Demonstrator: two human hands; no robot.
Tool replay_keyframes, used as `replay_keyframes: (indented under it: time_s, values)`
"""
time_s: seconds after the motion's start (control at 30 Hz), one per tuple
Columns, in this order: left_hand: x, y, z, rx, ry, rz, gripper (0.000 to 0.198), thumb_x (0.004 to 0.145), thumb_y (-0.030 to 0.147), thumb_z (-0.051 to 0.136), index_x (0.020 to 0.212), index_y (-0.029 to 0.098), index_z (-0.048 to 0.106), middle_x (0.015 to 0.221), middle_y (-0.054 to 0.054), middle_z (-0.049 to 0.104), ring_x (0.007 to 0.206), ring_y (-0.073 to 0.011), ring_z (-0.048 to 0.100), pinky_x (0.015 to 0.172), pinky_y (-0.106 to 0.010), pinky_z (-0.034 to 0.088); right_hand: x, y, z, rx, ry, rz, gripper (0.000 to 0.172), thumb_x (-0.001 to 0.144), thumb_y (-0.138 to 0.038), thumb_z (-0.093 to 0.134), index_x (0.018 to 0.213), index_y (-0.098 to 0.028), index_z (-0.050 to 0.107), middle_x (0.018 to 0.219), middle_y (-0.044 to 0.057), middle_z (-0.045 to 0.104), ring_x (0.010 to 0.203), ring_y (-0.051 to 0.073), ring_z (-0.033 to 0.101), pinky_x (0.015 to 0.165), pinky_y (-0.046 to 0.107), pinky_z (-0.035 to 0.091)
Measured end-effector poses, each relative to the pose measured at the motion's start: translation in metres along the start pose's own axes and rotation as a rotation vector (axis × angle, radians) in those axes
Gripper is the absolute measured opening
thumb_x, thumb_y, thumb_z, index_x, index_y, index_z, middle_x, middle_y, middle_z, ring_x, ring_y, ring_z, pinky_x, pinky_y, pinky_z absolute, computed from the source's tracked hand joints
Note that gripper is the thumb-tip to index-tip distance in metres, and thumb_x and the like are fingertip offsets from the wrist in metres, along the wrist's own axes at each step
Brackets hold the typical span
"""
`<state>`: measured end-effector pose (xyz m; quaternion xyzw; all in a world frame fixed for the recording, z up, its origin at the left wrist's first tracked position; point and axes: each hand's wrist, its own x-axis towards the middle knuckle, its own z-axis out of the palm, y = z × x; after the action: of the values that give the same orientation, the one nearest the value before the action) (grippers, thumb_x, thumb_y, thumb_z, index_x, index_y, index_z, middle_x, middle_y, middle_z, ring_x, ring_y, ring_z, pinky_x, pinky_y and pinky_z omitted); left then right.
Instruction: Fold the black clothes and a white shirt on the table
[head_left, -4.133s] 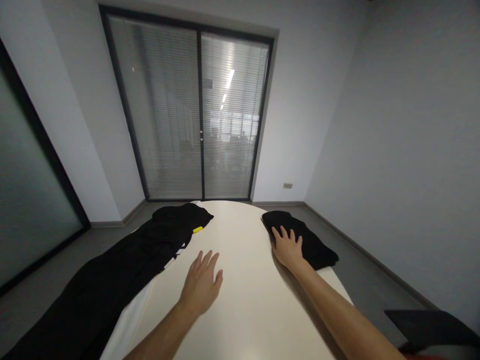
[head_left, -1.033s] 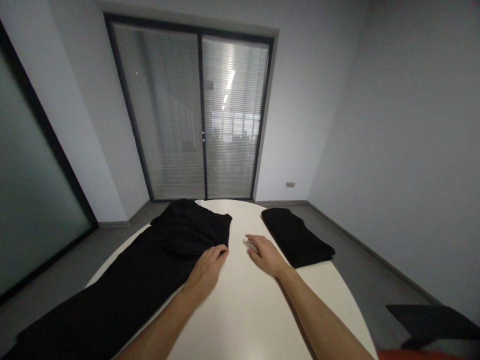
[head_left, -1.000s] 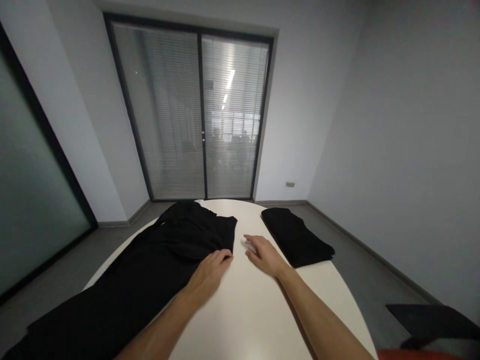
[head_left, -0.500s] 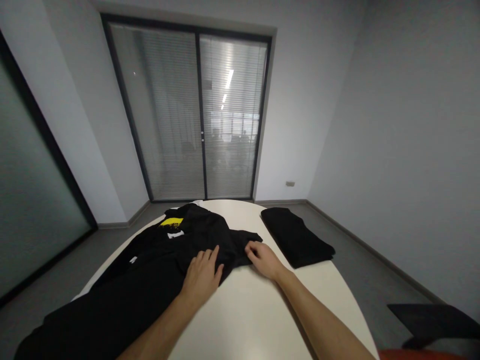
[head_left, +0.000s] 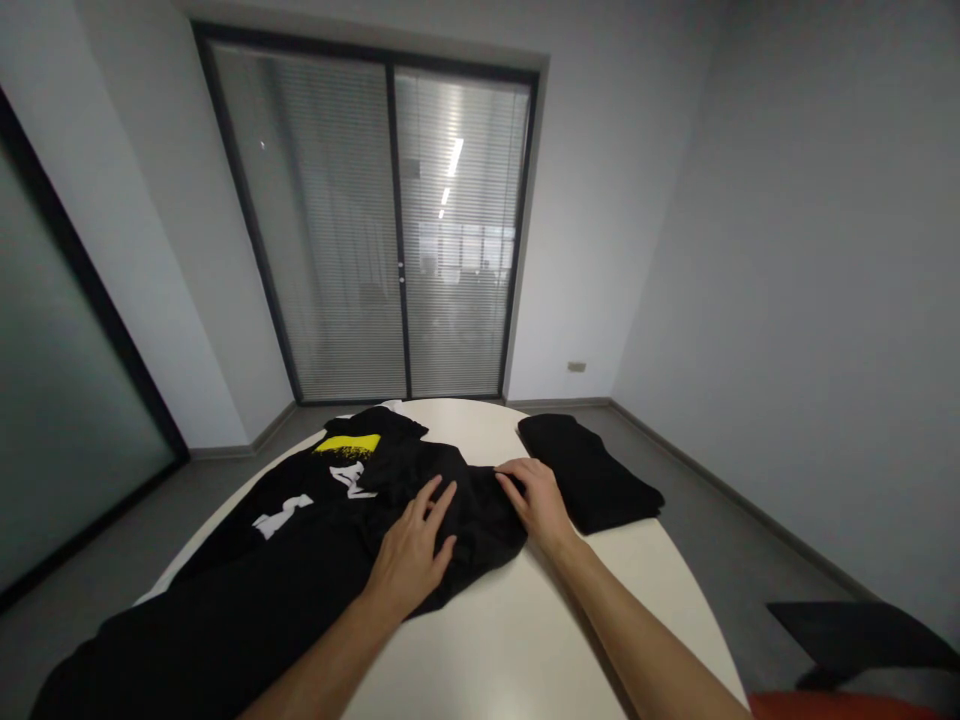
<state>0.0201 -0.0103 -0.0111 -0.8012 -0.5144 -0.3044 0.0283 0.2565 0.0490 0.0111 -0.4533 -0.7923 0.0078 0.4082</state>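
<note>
Black clothing is spread over the left side of the round table. My left hand [head_left: 411, 555] lies on a black T-shirt [head_left: 480, 545] with its fingers spread. At the far right edge of that cloth, my right hand [head_left: 538, 500] pinches the fabric between thumb and fingers; the fingertips are partly hidden. A yellow patch [head_left: 349, 443] and white printed shapes [head_left: 351, 480] show on the dark cloth farther left. Where one garment ends and another begins in the dark pile cannot be made out.
A folded black garment [head_left: 592, 475] rests on the right side of the white table [head_left: 510, 640]. A chair with a black armrest [head_left: 862, 632] and red seat [head_left: 825, 706] stands at lower right. Glass panels with blinds [head_left: 465, 300] are behind the table.
The cloth's right part has spread toward me and to the right, and more of the yellow and white print shows. My right hand has moved slightly up and right.
</note>
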Motion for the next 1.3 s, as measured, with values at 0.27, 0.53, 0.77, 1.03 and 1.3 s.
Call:
replay_keyframes:
  time_s: [0.27,0.53,0.77,1.03,1.3]
  values:
    - [-0.001,-0.009,0.002,-0.290,0.092,0.112,0.042,0.078,0.005,0.047,0.113,0.023,0.062,0.115,-0.005,0.070,0.108,-0.0188,0.066,0.095,-0.032,0.054,-0.015,-0.071,0.005,0.088,-0.252,-0.610,0.016,0.099,-0.030,0.052,0.104,-0.024,0.065,0.086,0.003,0.071,0.084,0.015,0.063,0.084,0.032,0.043]
    - [0.001,-0.008,-0.013,-0.195,0.331,0.138,0.020,0.080,0.009,0.049,0.092,0.020,0.061,0.090,-0.005,0.068,0.097,-0.0246,0.063,0.088,-0.042,0.051,-0.008,-0.041,-0.021,0.102,-0.420,-0.293,0.053,0.079,-0.029,0.064,0.131,-0.023,0.054,0.129,0.008,0.060,0.115,0.023,0.058,0.097,0.034,0.046]
    - [-0.005,0.005,-0.012,-0.059,0.049,0.601,0.009,0.080,0.015,0.053,0.084,0.020,0.058,0.073,-0.002,0.059,0.068,-0.0170,0.057,0.063,-0.030,0.044,-0.005,-0.004,-0.031,-0.033,-0.499,-0.142,0.031,0.069,-0.013,0.064,0.099,-0.021,0.063,0.100,0.005,0.064,0.097,0.021,0.059,0.085,0.029,0.045]
    - [-0.009,0.032,-0.016,0.030,-0.211,0.755,0.017,0.091,0.022,0.057,0.108,0.022,0.061,0.084,-0.001,0.064,0.072,-0.0166,0.058,0.059,-0.028,0.044,-0.004,0.013,-0.034,-0.120,-0.247,-0.082,0.013,0.078,-0.009,0.053,0.081,-0.021,0.055,0.081,0.002,0.059,0.082,0.018,0.054,0.070,0.024,0.036]
    - [-0.005,0.025,-0.014,-0.046,-0.061,0.475,0.049,0.082,0.007,0.055,0.129,0.022,0.056,0.123,-0.008,0.063,0.115,-0.0240,0.056,0.106,-0.046,0.044,-0.008,0.016,-0.036,-0.066,-0.199,0.136,0.015,0.083,-0.017,0.050,0.089,-0.023,0.063,0.077,0.001,0.068,0.072,0.017,0.063,0.067,0.025,0.036]
